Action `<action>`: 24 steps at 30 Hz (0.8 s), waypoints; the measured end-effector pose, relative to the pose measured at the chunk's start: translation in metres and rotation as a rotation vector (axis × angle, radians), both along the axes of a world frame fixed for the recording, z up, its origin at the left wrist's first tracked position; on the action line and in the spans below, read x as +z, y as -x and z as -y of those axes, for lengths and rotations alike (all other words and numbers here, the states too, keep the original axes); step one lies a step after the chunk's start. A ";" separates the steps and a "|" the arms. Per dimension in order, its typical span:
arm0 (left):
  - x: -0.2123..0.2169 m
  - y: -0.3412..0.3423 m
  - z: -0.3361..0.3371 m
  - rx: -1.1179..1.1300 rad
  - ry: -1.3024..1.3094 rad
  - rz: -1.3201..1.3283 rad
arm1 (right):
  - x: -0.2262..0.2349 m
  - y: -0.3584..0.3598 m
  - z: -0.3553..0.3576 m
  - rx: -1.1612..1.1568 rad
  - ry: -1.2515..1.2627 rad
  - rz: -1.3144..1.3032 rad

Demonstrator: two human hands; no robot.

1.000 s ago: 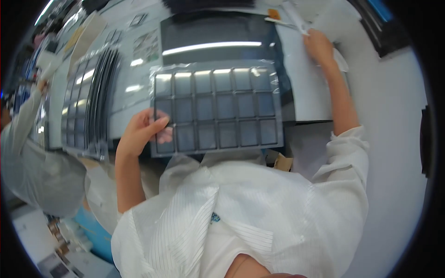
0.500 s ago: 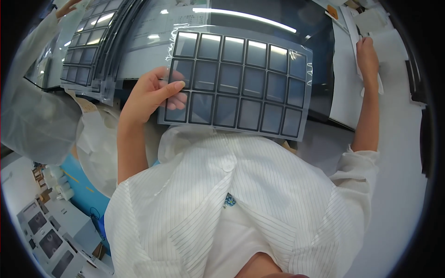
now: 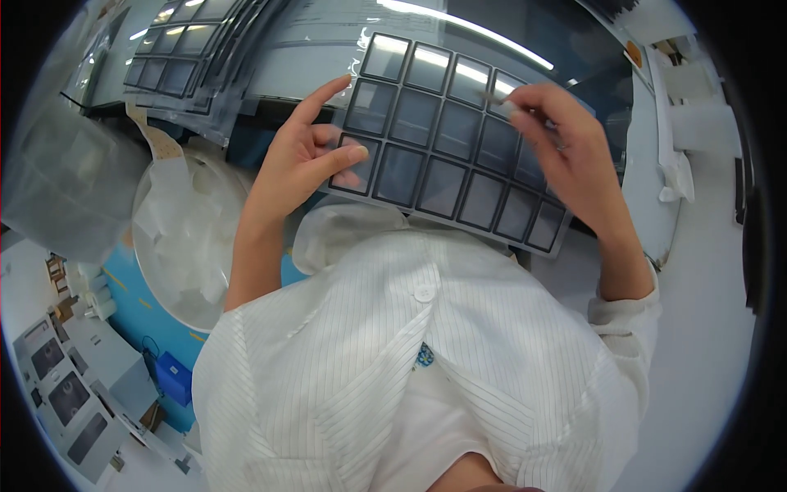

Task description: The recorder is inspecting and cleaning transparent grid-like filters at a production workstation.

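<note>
A dark tray (image 3: 447, 156) of square compartments, each holding a glossy square piece, is held in front of my chest. My left hand (image 3: 303, 160) grips its left edge, thumb on top and index finger stretched up along the side. My right hand (image 3: 566, 152) hovers over the tray's right half, fingers pinched on a thin light-coloured stick (image 3: 496, 100) whose tip points at an upper compartment.
More compartment trays (image 3: 176, 49) are stacked at the upper left on a glossy dark worktop (image 3: 525, 33). A white bin lined with a plastic bag (image 3: 184, 238) stands at my left. Papers (image 3: 680, 123) lie at the right.
My right hand came back from the papers at the far right and now holds a thin stick over the tray. The tray stays in my left hand, closer to my chest.
</note>
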State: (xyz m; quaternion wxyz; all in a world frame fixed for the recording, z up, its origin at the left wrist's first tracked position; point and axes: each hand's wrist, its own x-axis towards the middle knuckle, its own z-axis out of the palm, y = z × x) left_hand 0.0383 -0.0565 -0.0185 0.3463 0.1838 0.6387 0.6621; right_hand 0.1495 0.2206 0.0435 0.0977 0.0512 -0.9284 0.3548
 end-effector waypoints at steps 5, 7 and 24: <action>-0.004 0.005 0.002 -0.072 -0.053 0.048 | -0.011 0.023 0.040 0.180 -0.092 -0.079; -0.006 0.006 0.001 -0.066 -0.069 0.031 | -0.015 0.031 0.053 0.218 -0.145 -0.110; -0.007 0.018 0.011 -0.153 -0.036 0.155 | -0.030 0.062 0.091 0.304 -0.255 -0.126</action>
